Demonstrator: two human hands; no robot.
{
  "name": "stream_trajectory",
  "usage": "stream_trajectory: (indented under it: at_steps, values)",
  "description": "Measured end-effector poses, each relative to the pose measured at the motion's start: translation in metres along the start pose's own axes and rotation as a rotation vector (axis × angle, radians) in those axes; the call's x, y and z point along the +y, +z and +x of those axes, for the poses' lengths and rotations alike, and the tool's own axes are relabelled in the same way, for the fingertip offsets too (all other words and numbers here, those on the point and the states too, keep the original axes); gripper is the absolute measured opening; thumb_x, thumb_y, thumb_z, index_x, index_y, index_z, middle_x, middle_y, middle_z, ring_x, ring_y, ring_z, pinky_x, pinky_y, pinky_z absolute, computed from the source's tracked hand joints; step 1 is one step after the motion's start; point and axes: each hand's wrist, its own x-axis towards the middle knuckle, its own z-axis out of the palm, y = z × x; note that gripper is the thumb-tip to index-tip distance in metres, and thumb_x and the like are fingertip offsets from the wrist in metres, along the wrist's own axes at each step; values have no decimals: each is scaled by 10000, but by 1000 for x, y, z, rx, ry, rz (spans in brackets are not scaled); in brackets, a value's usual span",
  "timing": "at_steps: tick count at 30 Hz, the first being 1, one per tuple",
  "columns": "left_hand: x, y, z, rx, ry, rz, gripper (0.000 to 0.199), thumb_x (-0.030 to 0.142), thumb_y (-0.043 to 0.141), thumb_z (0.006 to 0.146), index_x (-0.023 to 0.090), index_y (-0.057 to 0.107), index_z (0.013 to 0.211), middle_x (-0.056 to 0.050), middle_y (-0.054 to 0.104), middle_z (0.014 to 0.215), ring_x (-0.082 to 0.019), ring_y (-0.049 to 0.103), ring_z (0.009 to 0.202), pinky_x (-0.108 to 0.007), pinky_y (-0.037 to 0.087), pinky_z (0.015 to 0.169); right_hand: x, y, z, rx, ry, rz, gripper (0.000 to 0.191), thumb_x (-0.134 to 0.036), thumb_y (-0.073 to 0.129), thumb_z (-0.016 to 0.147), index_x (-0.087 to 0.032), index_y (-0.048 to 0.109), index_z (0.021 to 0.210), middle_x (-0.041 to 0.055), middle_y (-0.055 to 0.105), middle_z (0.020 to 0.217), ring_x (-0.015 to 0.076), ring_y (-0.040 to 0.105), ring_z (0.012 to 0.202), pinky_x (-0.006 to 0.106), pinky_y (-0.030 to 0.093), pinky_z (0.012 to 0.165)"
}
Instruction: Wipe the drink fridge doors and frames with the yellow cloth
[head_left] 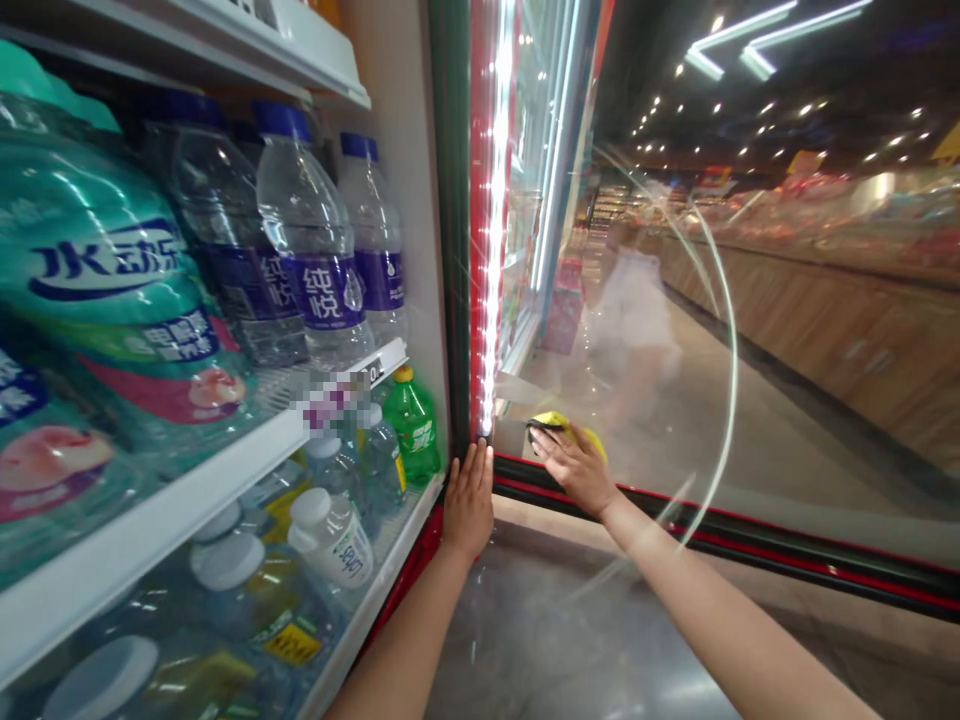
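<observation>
My right hand (577, 470) presses a yellow cloth (553, 420) with a dark edge against the inside of the glass door (660, 420), near its lower hinge corner. Some of the cloth is hidden under the palm and fingers. Lower left of it, my left hand (470, 505) rests flat with fingers stretched upward. Its fingertips touch the foot of the door's hinge-side frame (482, 300), just below the bright light strip (491, 330). Nothing shows in the left hand.
On the left, cooler shelves (187, 480) hold several bottles, among them clear water bottles (319, 250) and a green bottle (414, 425) near my left hand. The door's black and red bottom rail (720, 545) runs right. A blurred person (634, 300) shows beyond the glass.
</observation>
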Motion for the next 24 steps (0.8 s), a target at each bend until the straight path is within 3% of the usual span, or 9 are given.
stream_trajectory:
  at_steps: [3,6,9,12,15,18,21,24]
  values:
    - [5,3,2,22,26,-15,865,-14,411,868,141,101,1660,-130,318,1682,-262,310,1560,-496,329,1260,-15,12,17,30,-126,-18,290,-169,556,1018,-223,726,1247,30,625,1483,186,617,1325,428,190,1335]
    - [12,5,6,22,46,-34,877,-29,406,843,138,127,1658,-120,328,1680,-254,290,1568,-499,322,1264,-10,11,32,-16,-226,-14,238,-196,594,1006,-260,761,1162,-9,648,1457,174,602,1344,413,223,1329]
    - [17,5,10,10,70,-53,867,-33,407,828,126,182,1650,-124,344,1673,-254,301,1564,-495,310,1270,7,-5,18,0,-98,-54,320,-216,557,1034,-297,692,1312,-27,587,1519,167,554,1395,433,104,1346]
    - [19,3,13,5,106,-63,845,-27,411,827,129,238,1640,-122,361,1666,-247,320,1557,-477,277,1286,15,-19,-23,52,44,-114,368,-188,523,1045,-276,646,1380,-6,579,1524,178,580,1368,468,4,1341]
    - [20,3,15,13,112,-54,860,-12,421,830,133,202,1649,-120,346,1672,-246,310,1562,-473,249,1298,14,-21,-51,85,-50,-104,354,-141,479,1047,-290,721,1256,-44,669,1424,150,619,1317,435,32,1345]
    - [22,6,15,21,124,-57,901,-9,429,822,143,130,1659,-118,329,1678,-246,302,1564,-475,234,1302,19,-26,-39,97,-91,-73,326,-190,478,1062,-325,750,1181,-78,687,1395,135,616,1317,427,35,1344]
    - [27,10,17,9,147,-70,916,-10,432,815,152,117,1660,-116,319,1680,-247,306,1562,-479,217,1306,34,-42,-16,108,41,-104,340,-218,538,1047,-324,671,1342,-36,618,1486,162,564,1377,486,7,1337]
    - [35,13,21,0,171,-76,900,-6,431,823,152,135,1659,-113,319,1679,-243,297,1563,-481,187,1313,44,-53,-17,153,148,-155,396,-217,591,1026,-333,627,1403,-13,613,1494,178,526,1411,514,16,1334]
